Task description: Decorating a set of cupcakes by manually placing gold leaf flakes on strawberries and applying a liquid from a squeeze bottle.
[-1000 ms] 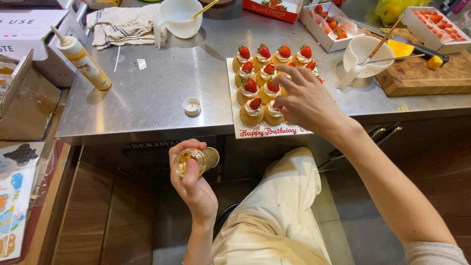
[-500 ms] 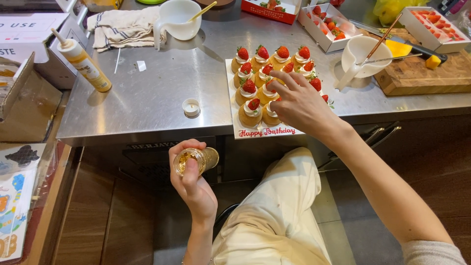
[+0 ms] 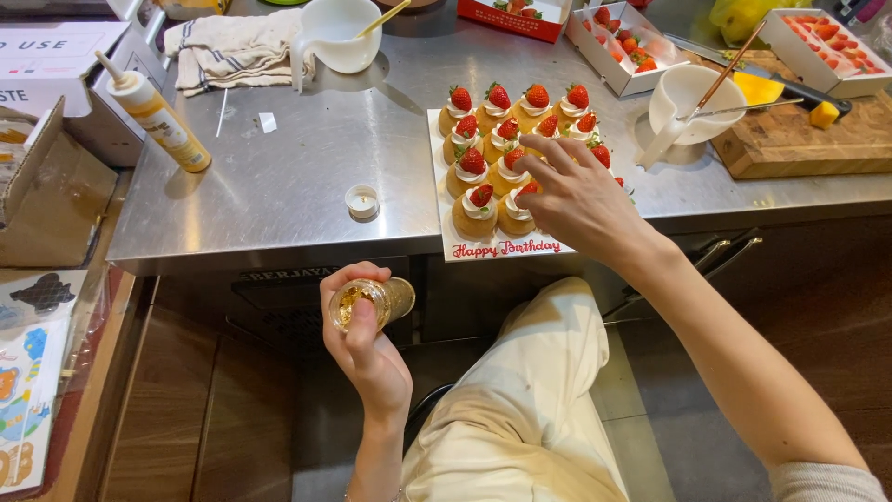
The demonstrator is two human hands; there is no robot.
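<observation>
My left hand (image 3: 367,358) is below the counter edge, shut on a small glass jar (image 3: 379,299) of gold flakes, which is tilted on its side. My right hand (image 3: 581,200) hovers over the right side of a white board (image 3: 444,237) with red writing. The board carries several small cream pastries (image 3: 483,158), each topped with a strawberry. That hand's fingers are spread, with the fingertips close to the middle pastries. I see nothing between them. A small white lid (image 3: 361,201) lies on the steel counter left of the board.
A squeeze bottle (image 3: 158,116), a striped cloth (image 3: 232,51) and a white pitcher (image 3: 330,37) are at the back left. At the right are a white cup with chopsticks (image 3: 692,93), a wooden cutting board (image 3: 799,139) and strawberry boxes (image 3: 623,42). A cardboard box (image 3: 46,186) stands far left.
My right hand has shifted slightly over the front pastries, fingers still spread. My left hand has kept the jar in the same place.
</observation>
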